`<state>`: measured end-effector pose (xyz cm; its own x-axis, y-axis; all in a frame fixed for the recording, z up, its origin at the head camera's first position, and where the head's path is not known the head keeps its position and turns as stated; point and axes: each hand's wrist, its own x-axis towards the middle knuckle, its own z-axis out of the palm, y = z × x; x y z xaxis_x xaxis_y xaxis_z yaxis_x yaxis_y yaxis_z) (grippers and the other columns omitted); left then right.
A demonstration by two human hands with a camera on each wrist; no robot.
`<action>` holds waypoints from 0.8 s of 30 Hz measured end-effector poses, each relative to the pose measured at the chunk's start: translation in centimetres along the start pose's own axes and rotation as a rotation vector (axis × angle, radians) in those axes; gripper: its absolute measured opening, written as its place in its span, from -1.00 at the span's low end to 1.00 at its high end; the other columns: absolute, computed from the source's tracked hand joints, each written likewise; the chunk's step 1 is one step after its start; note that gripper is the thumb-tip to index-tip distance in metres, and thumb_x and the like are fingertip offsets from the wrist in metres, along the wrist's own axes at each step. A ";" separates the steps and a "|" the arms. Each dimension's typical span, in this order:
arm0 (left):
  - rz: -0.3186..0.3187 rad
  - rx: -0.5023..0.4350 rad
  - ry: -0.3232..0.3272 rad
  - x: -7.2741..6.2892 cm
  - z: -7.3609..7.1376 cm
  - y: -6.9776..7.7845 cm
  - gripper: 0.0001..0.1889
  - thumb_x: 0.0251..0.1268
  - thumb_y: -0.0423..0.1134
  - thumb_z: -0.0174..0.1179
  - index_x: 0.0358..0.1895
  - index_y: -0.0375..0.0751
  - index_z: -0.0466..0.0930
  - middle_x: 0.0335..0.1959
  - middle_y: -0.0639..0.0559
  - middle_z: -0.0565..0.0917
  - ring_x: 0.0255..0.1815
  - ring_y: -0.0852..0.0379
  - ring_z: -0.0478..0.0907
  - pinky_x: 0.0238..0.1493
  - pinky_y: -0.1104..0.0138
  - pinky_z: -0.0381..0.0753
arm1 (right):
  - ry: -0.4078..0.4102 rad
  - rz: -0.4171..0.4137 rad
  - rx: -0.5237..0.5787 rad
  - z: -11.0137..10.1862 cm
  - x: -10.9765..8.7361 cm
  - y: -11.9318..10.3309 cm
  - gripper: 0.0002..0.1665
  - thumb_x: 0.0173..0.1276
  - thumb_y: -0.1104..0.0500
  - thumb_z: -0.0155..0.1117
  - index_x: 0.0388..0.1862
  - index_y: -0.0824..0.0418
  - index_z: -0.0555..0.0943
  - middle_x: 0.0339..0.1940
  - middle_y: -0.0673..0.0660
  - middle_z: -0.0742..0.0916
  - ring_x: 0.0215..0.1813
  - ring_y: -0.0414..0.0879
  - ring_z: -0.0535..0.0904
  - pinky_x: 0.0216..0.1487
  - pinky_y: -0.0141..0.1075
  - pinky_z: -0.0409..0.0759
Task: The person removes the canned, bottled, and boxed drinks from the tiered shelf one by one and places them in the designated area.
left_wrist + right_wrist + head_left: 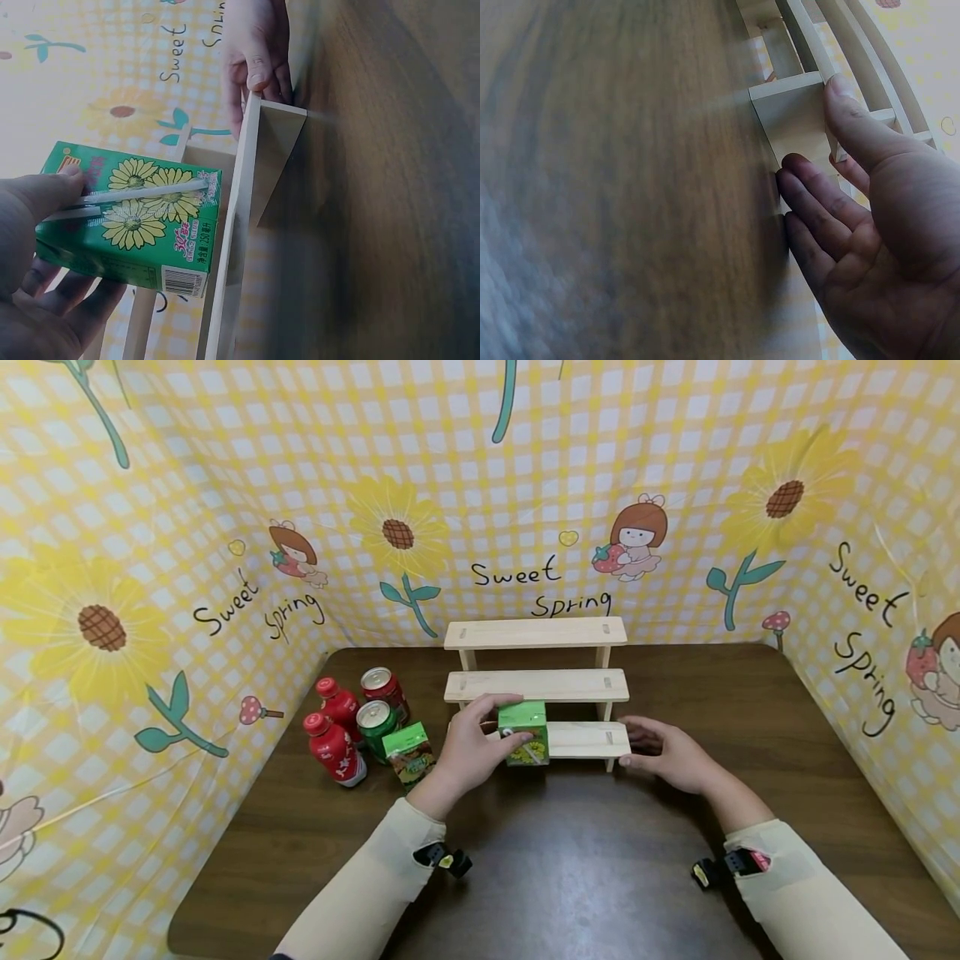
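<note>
My left hand (480, 739) grips a green drink carton (524, 735) with yellow flowers between thumb and fingers. A wrapped white straw (142, 193) runs across the carton's side. The carton is right at the front edge of the lowest step of a three-step wooden rack (588, 739), overlapping that step in the head view. At the step's right end, my right hand (671, 756) holds the board between thumb and index finger, the thumb (844, 105) on its front edge. The other fingers of that hand extend loosely beside the rack's end panel (791, 116).
Left of the rack stand two red bottles (335, 752), a red can (384, 689), a green can (375, 722) and a second green carton (410, 756). The dark wooden table (555, 860) is bordered at the back and sides by a yellow checked cloth (510, 535).
</note>
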<state>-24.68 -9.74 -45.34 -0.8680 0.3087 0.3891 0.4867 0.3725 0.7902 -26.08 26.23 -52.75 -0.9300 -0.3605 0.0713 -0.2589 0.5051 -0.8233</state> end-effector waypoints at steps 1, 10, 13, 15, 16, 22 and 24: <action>0.004 0.001 0.002 -0.2 -0.2 -0.1 -0.47 0.25 -0.17 0.55 0.29 0.06 0.65 0.12 0.19 0.65 0.10 0.07 0.61 0.19 0.02 0.66 | 0.000 0.001 0.002 0.0 0.0 0.0 -0.13 0.35 0.09 0.57 0.56 0.26 0.40 0.23 0.27 0.69 0.28 0.23 0.61 0.28 0.16 0.52; 0.026 -0.047 0.040 -2.1 -1.7 -0.7 -0.48 0.22 -0.21 0.57 0.25 0.15 0.68 0.11 0.18 0.68 0.03 0.03 0.65 0.14 -0.04 0.64 | -0.006 -0.002 0.004 0.0 -0.1 0.1 -0.12 0.38 0.04 0.54 0.57 0.26 0.39 0.24 0.27 0.68 0.29 0.23 0.61 0.27 0.16 0.53; 0.016 -0.065 0.041 -2.7 -2.4 -0.9 -0.47 0.22 -0.22 0.57 0.24 0.20 0.68 0.09 0.18 0.67 0.00 -0.01 0.66 0.08 -0.02 0.68 | -0.009 -0.005 0.005 0.0 -0.1 0.1 -0.12 0.39 0.04 0.54 0.57 0.26 0.38 0.23 0.28 0.69 0.29 0.23 0.61 0.26 0.16 0.54; 0.009 -0.073 0.044 -3.2 -2.8 -1.1 -0.47 0.21 -0.24 0.57 0.25 0.19 0.67 0.09 0.16 0.67 -0.01 -0.01 0.67 0.04 0.01 0.71 | -0.010 -0.004 0.006 0.0 -0.2 0.1 -0.12 0.39 0.04 0.54 0.57 0.27 0.39 0.23 0.27 0.69 0.29 0.23 0.61 0.26 0.15 0.54; 0.006 -0.072 0.047 -3.4 -3.1 -1.1 -0.47 0.21 -0.24 0.58 0.24 0.18 0.68 0.09 0.15 0.67 -0.02 -0.01 0.67 0.03 0.02 0.71 | -0.010 -0.005 0.005 0.0 -0.2 0.1 -0.12 0.39 0.04 0.54 0.57 0.27 0.39 0.23 0.27 0.69 0.28 0.22 0.61 0.26 0.15 0.54; -0.009 -0.060 0.063 -4.8 -4.5 -1.3 -0.46 0.18 -0.33 0.58 0.24 0.03 0.69 0.05 0.06 0.68 -0.01 0.02 0.67 0.04 0.06 0.70 | -0.007 -0.010 0.000 0.0 -0.1 0.0 -0.13 0.39 0.05 0.54 0.56 0.27 0.39 0.23 0.28 0.69 0.28 0.23 0.61 0.26 0.15 0.54; -0.010 -0.057 0.067 -5.2 -5.1 -1.5 -0.46 0.18 -0.32 0.58 0.24 0.01 0.69 0.04 0.07 0.69 -0.03 0.06 0.68 -0.03 0.10 0.73 | -0.007 -0.010 -0.003 0.0 -0.1 0.1 -0.13 0.38 0.05 0.54 0.56 0.26 0.39 0.23 0.27 0.69 0.28 0.22 0.61 0.25 0.13 0.55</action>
<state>-21.39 -16.32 -46.15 -0.8785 0.2455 0.4098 0.4728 0.3240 0.8194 -26.06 26.32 -52.79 -0.9256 -0.3709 0.0756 -0.2689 0.5036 -0.8211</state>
